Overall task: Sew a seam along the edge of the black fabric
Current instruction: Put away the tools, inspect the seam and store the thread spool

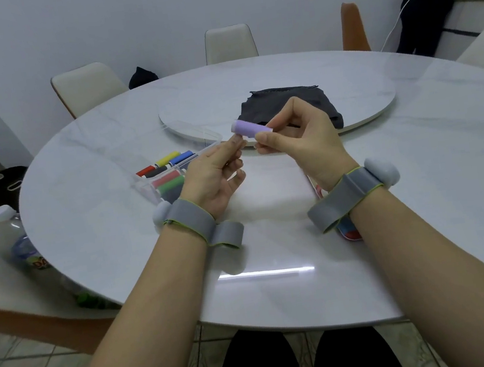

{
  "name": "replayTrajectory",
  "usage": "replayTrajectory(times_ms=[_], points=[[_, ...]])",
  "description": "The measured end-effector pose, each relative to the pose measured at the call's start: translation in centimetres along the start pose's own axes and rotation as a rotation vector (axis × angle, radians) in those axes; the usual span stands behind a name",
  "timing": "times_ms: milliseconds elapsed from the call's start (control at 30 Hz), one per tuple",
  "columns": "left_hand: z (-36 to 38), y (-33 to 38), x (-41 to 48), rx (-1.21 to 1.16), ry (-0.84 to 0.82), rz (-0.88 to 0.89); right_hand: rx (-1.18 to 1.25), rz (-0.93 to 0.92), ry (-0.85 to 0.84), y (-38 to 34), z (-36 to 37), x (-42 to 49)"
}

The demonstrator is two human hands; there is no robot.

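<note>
Above the near middle of the white table [420, 190], the right hand [306, 144] pinches a lilac thread spool [250, 127] between thumb and fingers, holding it sideways. The left hand [215, 174] has its thumb and forefinger pressed together right at the spool's left end, though I cannot tell whether they grip anything. Just beyond the hands, the black fabric [285, 100] lies folded on the round turntable [194, 109], and a clear box [146, 187] of coloured spools sits to the left.
</note>
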State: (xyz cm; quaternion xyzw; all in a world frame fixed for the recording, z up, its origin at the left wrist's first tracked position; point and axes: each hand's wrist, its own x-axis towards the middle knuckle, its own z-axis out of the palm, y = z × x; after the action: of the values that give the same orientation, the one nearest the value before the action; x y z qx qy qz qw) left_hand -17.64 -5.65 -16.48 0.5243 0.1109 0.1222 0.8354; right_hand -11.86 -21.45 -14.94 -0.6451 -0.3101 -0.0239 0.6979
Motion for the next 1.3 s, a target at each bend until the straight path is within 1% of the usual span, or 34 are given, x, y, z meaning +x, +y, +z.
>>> replayTrajectory(times_ms=[67, 167, 267, 400, 433, 500, 600, 667, 733, 800, 900, 967, 1033, 1067, 1100, 1167, 1200, 1233, 1300], points=[[0.0, -0.1, -0.1, 0.07, 0.011, 0.04, -0.143, -0.038, 0.044, 0.3, -0.1, 0.2], [0.3, -0.3, -0.2, 0.265, 0.06, 0.162, -0.281, -0.086, 0.07, 0.8, -0.2, 0.3], [0.5, -0.4, -0.2, 0.377, 0.102, 0.308, -0.355, -0.136, 0.022, 1.1, -0.2, 0.2], [0.0, -0.6, 0.3, 0.594, 0.239, 0.55, -0.415, -0.171, -0.023, 1.5, -0.2, 0.4], [0.0, -0.6, 0.4, 0.628, 0.256, 0.586, -0.429, -0.176, -0.034, 1.5, -0.2, 0.5], [-0.1, -0.5, 0.4, 0.648, 0.222, 0.567, -0.416, -0.167, -0.06, 1.3, -0.1, 0.5], [0.3, -0.3, 0.0, 0.567, 0.094, 0.459, -0.307, -0.131, -0.082, 0.7, -0.1, 0.4], [0.5, 0.0, -0.4, 0.542, 0.066, 0.457, -0.228, -0.115, -0.076, 0.3, -0.2, 0.3], [0.6, 0.2, -0.7, 0.521, 0.072, 0.49, -0.192, -0.106, -0.071, 0.3, -0.3, 0.3], [0.7, 0.3, -0.9, 0.524, 0.09, 0.529, -0.223, -0.101, -0.095, 0.4, -0.2, 0.3], [0.8, 0.6, -1.4, 0.591, 0.123, 0.602, -0.377, -0.162, -0.15, 0.5, 0.5, 0.3], [0.8, 1.0, -1.8, 0.727, 0.206, 0.698, -0.448, -0.21, -0.173, 0.3, 1.0, 0.6], [0.5, 1.6, -2.2, 0.921, 0.33, 0.837, -0.519, -0.26, -0.166, -0.1, 1.3, 1.2], [0.1, 2.0, -2.4, 1.022, 0.394, 0.863, -0.555, -0.278, -0.153, -0.2, 1.3, 1.6], [-0.3, 2.2, -2.6, 1.136, 0.453, 0.834, -0.575, -0.286, -0.132, -0.4, 1.3, 1.9], [-1.4, 2.7, -2.9, 1.426, 0.542, 0.655, -0.564, -0.27, -0.082, -0.8, 1.7, 2.6], [-1.5, 2.5, -2.9, 1.557, 0.538, 0.571, -0.558, -0.259, -0.06, -1.1, 1.6, 2.9], [-2.0, 2.4, -3.2, 1.64, 0.516, 0.527, -0.557, -0.258, -0.058, -1.3, 2.0, 3.2], [-2.2, 1.9, -3.6, 1.647, 0.446, 0.555, -0.59, -0.275, -0.08, -1.7, 2.4, 3.6]])
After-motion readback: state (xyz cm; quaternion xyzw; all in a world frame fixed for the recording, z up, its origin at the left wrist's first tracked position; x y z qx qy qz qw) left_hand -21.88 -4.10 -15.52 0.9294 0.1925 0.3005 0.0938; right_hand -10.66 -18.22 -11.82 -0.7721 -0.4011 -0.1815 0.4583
